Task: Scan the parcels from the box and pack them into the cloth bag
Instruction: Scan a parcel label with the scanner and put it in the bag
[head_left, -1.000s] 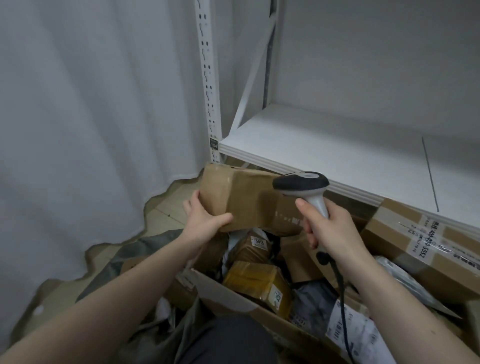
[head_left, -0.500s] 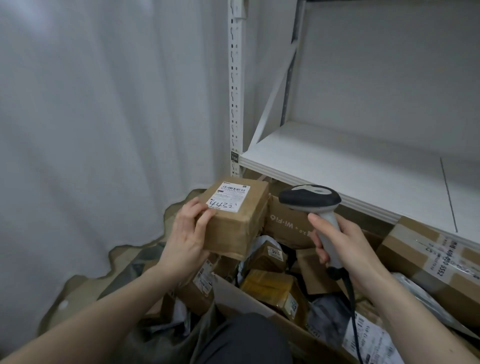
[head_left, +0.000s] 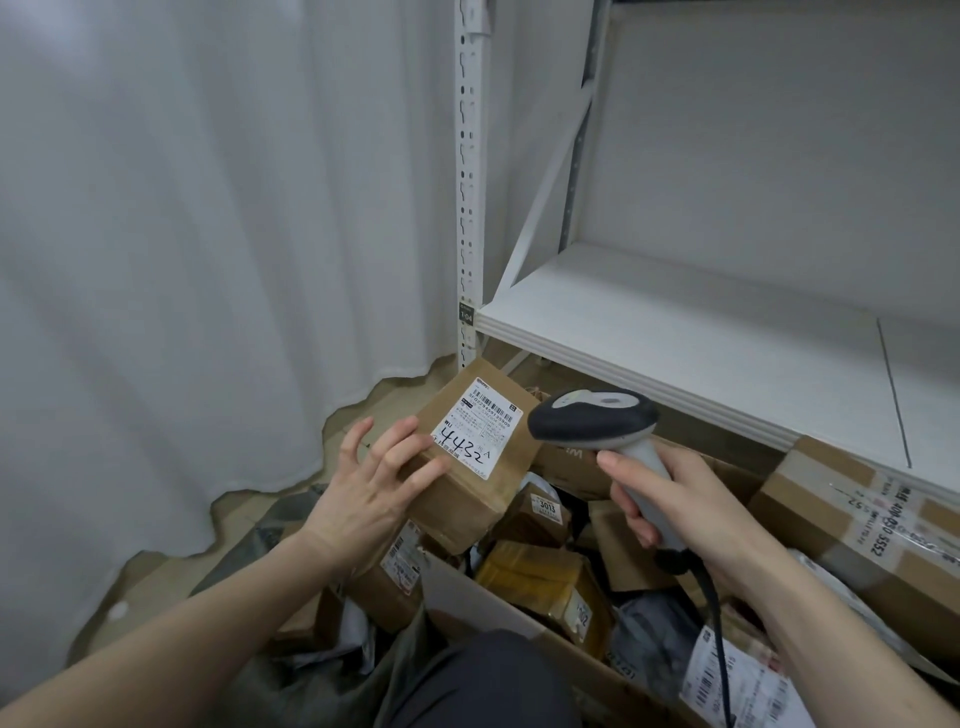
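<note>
Currently, head view: left hand (head_left: 382, 483), fingers spread, grips a brown parcel (head_left: 467, 462) by its near-left corner above the box (head_left: 498, 618). Right hand (head_left: 675, 504) is wrapped round the scanner (head_left: 592, 418), just right of the parcel. Change: the parcel has been turned since a second ago, so its white label (head_left: 475, 434) now faces up beside the scanner head; scanning looks ready. Cloth bag (head_left: 291, 680): near left, holding parcels. Shelf (head_left: 701, 338): far right.

Both forearms are seen bare to the frame's lower edge, with no sleeves, watch or rings visible on the left hand (head_left: 382, 475) or right hand (head_left: 691, 506). A dark grey trouser knee (head_left: 483, 680) is seen below.
</note>
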